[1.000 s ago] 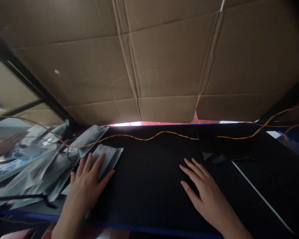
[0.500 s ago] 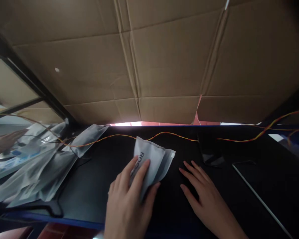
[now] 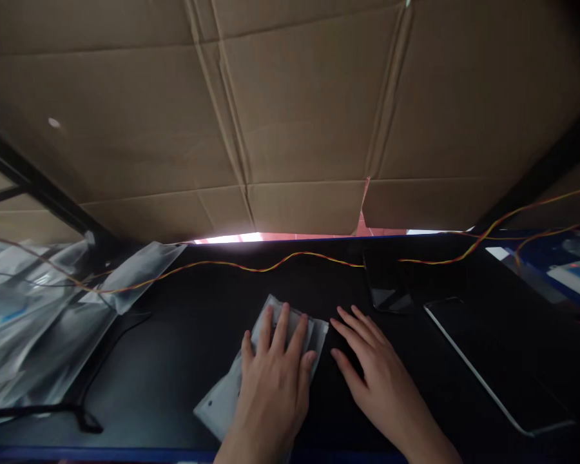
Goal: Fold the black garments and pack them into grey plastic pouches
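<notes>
A frosted plastic zip bag lies on the black tabletop, partly hidden under my left hand. The fingers of that hand are spread and press flat on the bag. My right hand rests on the table just right of the bag's corner, apart from it. Its fingers are stretched out and hold nothing. Behind the right hand lies a dark phone-like slab with a glossy end. Farther right is a larger black tablet-like device with a pale edge.
Several frosted plastic bags are heaped at the left, with a black cable beside them. A red-yellow twisted wire crosses the back of the table. Cardboard stands behind. A blue tray with items sits at the right.
The bag, held up and tilted in my left hand before, now lies flat under it, with the fingers spread. The view has turned slightly right. A hand at the far left is gone from view.
</notes>
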Demonstrator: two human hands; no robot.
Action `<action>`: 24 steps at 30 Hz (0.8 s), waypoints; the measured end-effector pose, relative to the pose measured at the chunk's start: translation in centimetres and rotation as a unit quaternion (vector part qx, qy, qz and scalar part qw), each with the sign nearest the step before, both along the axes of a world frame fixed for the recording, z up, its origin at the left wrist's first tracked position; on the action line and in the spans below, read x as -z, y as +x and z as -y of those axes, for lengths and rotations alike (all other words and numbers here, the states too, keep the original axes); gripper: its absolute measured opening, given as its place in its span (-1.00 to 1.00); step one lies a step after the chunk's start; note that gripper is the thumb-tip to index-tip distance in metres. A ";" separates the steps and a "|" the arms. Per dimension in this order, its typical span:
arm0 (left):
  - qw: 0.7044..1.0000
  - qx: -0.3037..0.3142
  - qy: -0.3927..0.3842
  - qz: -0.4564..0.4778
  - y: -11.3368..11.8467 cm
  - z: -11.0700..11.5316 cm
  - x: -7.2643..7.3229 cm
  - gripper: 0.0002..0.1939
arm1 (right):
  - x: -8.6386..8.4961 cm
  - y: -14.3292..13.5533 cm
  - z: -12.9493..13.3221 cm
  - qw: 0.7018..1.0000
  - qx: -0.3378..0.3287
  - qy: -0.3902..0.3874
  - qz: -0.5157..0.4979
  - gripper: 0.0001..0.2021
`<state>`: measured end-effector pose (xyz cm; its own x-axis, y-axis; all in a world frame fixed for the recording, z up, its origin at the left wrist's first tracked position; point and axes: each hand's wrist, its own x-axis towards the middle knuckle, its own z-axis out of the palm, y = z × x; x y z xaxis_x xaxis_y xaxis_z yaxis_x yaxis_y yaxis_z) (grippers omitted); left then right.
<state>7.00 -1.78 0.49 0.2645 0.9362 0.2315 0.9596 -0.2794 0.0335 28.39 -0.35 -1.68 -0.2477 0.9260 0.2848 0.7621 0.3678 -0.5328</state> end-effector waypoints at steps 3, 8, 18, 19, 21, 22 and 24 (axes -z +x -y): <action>1.000 -0.028 0.001 -0.013 0.5 0.8 0.3 -0.43 | -1.0 -0.8 -0.5 0.998 0.044 -0.030 -0.015 -0.65; 0.999 -0.039 0.017 -0.004 0.9 1.2 0.2 -0.45 | -2.1 -2.7 -1.7 0.995 0.069 -0.068 -0.032 -0.78; 0.997 -0.051 0.009 0.048 0.4 1.1 0.9 -0.36 | -2.5 -5.7 -2.4 0.986 0.087 -0.088 -0.110 -0.78; 0.997 -0.058 0.003 0.049 0.3 0.9 0.8 -0.39 | -2.5 -5.9 -2.1 0.986 0.087 -0.089 -0.108 -0.77; 0.996 -0.073 -0.002 0.050 0.1 0.2 0.6 -0.43 | -2.3 -6.3 -1.1 0.987 0.084 -0.092 -0.104 -0.74; 0.996 -0.079 -0.003 0.050 0.0 -0.2 0.4 -0.44 | -2.2 -6.6 -0.4 0.987 0.082 -0.094 -0.102 -0.70; 0.994 -0.090 -0.006 0.054 0.0 -0.9 0.2 -0.46 | -1.9 -7.1 0.9 0.987 0.074 -0.094 -0.103 -0.61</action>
<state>6.96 -0.86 0.24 0.0661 0.9693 0.2369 0.9848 -0.1015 0.1408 21.25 -1.28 0.22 -0.0601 0.9891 0.1341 0.6679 0.1397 -0.7310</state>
